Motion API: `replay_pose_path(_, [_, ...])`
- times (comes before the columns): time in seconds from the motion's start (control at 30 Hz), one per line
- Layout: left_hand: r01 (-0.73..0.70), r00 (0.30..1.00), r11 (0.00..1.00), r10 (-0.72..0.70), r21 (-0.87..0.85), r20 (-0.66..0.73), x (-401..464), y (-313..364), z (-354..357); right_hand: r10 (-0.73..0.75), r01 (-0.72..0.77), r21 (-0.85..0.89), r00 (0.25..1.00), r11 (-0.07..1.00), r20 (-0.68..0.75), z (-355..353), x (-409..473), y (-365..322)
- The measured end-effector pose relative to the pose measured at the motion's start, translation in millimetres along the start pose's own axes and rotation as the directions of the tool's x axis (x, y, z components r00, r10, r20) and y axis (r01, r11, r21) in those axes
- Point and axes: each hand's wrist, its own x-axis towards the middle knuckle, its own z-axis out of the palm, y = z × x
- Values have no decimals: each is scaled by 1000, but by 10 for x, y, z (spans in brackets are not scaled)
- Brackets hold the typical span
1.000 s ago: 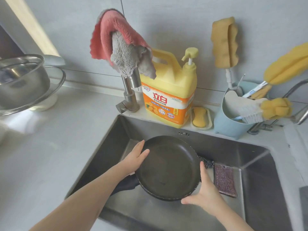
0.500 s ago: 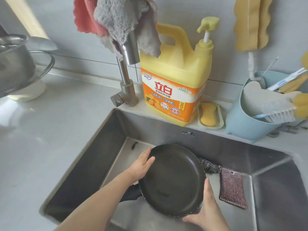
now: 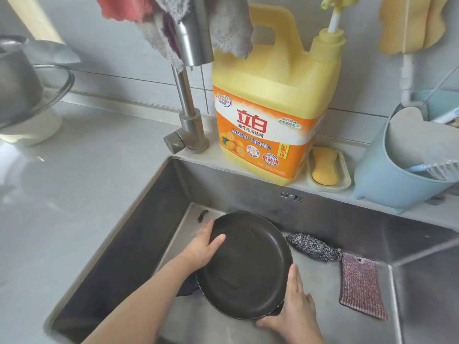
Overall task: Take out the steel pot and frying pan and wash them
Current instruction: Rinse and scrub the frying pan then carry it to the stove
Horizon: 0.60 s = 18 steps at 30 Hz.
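Observation:
The black frying pan [image 3: 248, 264] lies low in the steel sink [image 3: 149, 232], its dark handle hidden under my left forearm. My left hand [image 3: 202, 247] holds the pan's left rim, thumb over the inside edge. My right hand [image 3: 294, 306] holds the near right rim, thumb up along the edge and fingers under it. The steel pot [image 3: 17, 78] stands on the counter at the far left, partly cut off, beside a glass lid [image 3: 59, 83].
A tap [image 3: 190, 100] draped with pink and grey cloths stands behind the sink. A yellow detergent jug [image 3: 270, 105], a soap dish [image 3: 326, 167] and a blue holder [image 3: 387, 180] with brushes line the ledge. A steel scourer [image 3: 311, 247] and a scrub pad [image 3: 361, 286] lie in the sink.
The view has moved closer and lower toward the sink. The pan has sunk deeper into the basin with both hands still on its rim.

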Motion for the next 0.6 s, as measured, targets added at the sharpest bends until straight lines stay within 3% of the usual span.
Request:
replay_pose_path(0.13, [-18, 997, 1000, 17, -13, -72, -75, 107, -49, 16, -16, -6, 1000, 1000, 20, -32, -12, -27])
replay_pose_path(0.33, [-197, 949, 980, 184, -25, -254, -378, 384, -427, -48, 46, 26, 994, 999, 94, -309, -44, 33])
replay_pose_path(0.47, [-326, 866, 945, 300, 4, -400, -577, 570, -776, -91, 86, 40, 987, 995, 134, -468, -54, 125])
replay_pose_path(0.6, [-393, 745, 910, 399, 133, -535, -714, 734, -1094, -166, 162, 51, 983, 985, 79, -627, -101, 22])
